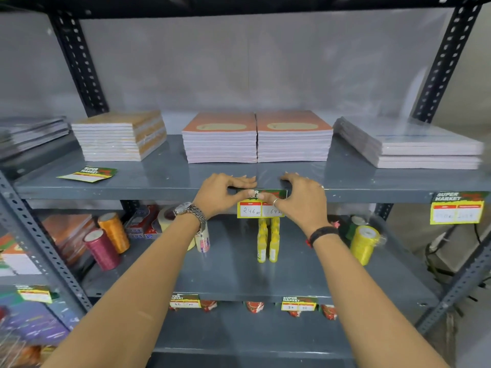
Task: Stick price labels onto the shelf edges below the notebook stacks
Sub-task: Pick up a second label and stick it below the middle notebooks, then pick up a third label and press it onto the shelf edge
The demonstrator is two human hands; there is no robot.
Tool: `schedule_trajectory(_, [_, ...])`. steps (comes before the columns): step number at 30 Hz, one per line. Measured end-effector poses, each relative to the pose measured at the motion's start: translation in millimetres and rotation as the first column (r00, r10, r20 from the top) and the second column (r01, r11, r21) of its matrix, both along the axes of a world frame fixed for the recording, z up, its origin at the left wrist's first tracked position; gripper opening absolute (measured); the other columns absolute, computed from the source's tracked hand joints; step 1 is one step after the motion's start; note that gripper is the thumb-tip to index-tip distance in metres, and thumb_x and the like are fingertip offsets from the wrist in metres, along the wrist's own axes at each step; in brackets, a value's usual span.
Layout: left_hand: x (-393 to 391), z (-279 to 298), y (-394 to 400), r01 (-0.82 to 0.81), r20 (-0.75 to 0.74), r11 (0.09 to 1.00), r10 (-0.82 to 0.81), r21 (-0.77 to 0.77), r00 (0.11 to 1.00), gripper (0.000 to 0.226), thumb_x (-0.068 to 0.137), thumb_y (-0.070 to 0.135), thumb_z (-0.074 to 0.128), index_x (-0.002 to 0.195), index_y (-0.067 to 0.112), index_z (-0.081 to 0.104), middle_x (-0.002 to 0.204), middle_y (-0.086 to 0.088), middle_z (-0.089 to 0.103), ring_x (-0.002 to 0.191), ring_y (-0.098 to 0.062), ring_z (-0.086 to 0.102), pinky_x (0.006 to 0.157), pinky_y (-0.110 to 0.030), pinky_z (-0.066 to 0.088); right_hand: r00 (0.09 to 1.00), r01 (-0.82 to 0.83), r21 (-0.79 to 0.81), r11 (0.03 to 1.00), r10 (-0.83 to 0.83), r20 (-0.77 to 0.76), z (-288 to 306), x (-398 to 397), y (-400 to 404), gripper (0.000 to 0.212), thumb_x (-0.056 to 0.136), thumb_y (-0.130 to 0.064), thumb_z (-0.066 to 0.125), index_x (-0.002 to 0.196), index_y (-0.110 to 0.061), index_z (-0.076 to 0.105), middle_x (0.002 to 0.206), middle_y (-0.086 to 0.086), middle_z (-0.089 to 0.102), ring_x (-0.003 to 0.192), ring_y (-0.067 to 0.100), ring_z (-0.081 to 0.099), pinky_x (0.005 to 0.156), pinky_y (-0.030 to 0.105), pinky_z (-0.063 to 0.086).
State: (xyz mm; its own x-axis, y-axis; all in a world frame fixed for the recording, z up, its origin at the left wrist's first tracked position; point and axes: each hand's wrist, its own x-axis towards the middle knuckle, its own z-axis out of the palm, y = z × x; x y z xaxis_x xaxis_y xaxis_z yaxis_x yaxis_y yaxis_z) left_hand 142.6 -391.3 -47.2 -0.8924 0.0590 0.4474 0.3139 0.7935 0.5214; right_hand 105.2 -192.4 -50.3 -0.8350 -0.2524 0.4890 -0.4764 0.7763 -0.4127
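A green, red and yellow price label [255,210] hangs on the front edge of the grey shelf [132,191], below two side-by-side stacks of orange notebooks [256,139]. My left hand [221,193] and my right hand [301,199] both press on the label's top strip, fingers over the shelf lip, thumbs on its face. A second label [456,207] is stuck on the same edge at the far right, under a wrapped white notebook stack [414,144]. A loose label [89,174] lies flat on the shelf at left, in front of a tan notebook stack [119,135].
Dark slotted uprights [77,62] frame the rack. The shelf below holds thread spools [102,248], yellow bottles [267,240], a yellow spool [364,244] and tape rolls. Lower shelf edges carry more labels [299,304]. A dark stack [32,132] sits at far left.
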Motion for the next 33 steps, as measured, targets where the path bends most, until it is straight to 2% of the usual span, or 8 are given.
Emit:
schedule_trajectory(3, [1,-7,4,-0.030,-0.080,1.000,0.031,0.007,0.996,0.025,0.081,0.034,0.068,0.105,0.025,0.071,0.115,0.009,0.069,0.116,0.001,0.055,0.103,-0.028,0.045,0.992,0.070,-0.042,0.997,-0.074,-0.098,-7,-1,-6,0.075,0.059,-0.076,0.062,0.107,-0.019,0.064,0.099,0.005,0.072,0.096,0.029,0.065,0.080,0.038,0.052])
schedule_trajectory(12, [2,-17,15,-0.098,-0.211,0.995,0.096,-0.001,0.973,0.022,0.085,0.034,0.064,0.104,0.025,0.072,0.115,0.010,0.069,0.116,-0.001,0.057,0.100,-0.030,0.047,0.989,0.055,-0.063,0.997,-0.062,-0.132,-15,-7,-3,0.075,0.059,-0.078,0.060,0.109,-0.023,0.065,0.110,0.004,0.071,0.107,0.029,0.062,0.092,0.039,0.050])
schedule_trajectory(17, [20,-2,10,-0.002,-0.013,0.972,-0.001,-0.233,1.000,0.043,0.090,0.043,0.052,0.127,0.023,0.056,0.141,0.004,0.051,0.135,-0.011,0.040,0.114,-0.040,0.029,0.991,0.034,-0.037,0.999,-0.038,-0.125,-8,6,-13,0.060,0.069,-0.061,0.068,0.111,-0.018,0.065,0.110,0.010,0.072,0.105,0.033,0.064,0.093,0.042,0.047])
schedule_trajectory(19, [34,0,-1,0.060,0.057,0.925,-0.041,-0.375,0.997,0.054,0.091,0.051,0.043,0.137,0.024,0.042,0.150,0.001,0.037,0.141,-0.015,0.028,0.116,-0.047,0.019,0.998,0.011,-0.155,0.988,-0.021,-0.064,-4,14,-25,0.056,0.077,-0.062,0.059,0.109,-0.017,0.065,0.108,0.009,0.073,0.106,0.028,0.066,0.092,0.041,0.049])
schedule_trajectory(23, [62,10,-83,-0.030,-0.018,0.953,0.025,-0.301,1.000,0.054,0.091,0.057,0.036,0.138,0.030,0.039,0.151,0.004,0.037,0.143,-0.015,0.022,0.116,-0.052,0.014,0.988,-0.007,-0.396,0.918,-0.055,-0.145,-4,48,-98,0.046,0.086,-0.060,0.044,0.104,-0.023,0.064,0.104,0.000,0.074,0.103,0.021,0.067,0.086,0.035,0.050])
schedule_trajectory(27, [85,43,-211,-0.307,-0.211,0.949,0.286,-0.072,0.935,0.039,0.091,0.044,0.047,0.122,0.024,0.058,0.130,-0.008,0.060,0.124,-0.028,0.049,0.103,-0.043,0.039,0.988,-0.099,-0.407,0.908,0.041,-0.149,8,70,-209,0.035,0.083,-0.054,0.054,0.099,-0.025,0.067,0.098,-0.003,0.075,0.099,0.019,0.066,0.083,0.032,0.050])
schedule_trajectory(30, [91,51,-308,-0.469,-0.048,0.881,0.467,-0.064,0.883,0.039,0.090,0.043,0.045,0.119,0.022,0.061,0.130,-0.016,0.058,0.121,-0.037,0.050,0.101,-0.045,0.042,0.982,-0.190,-0.419,0.888,0.169,-0.087,22,82,-292,0.029,0.085,-0.048,0.059,0.095,-0.024,0.071,0.097,-0.003,0.075,0.095,0.017,0.067,0.082,0.034,0.054])
schedule_trajectory(33, [85,45,-359,-0.439,0.122,0.891,0.451,-0.118,0.884,0.038,0.094,0.038,0.042,0.121,0.020,0.059,0.131,-0.019,0.058,0.121,-0.041,0.050,0.101,-0.049,0.043,0.987,-0.125,-0.328,0.936,0.152,0.057,28,86,-346,0.031,0.085,-0.047,0.059,0.099,-0.021,0.070,0.101,0.001,0.074,0.098,0.022,0.066,0.080,0.034,0.054])
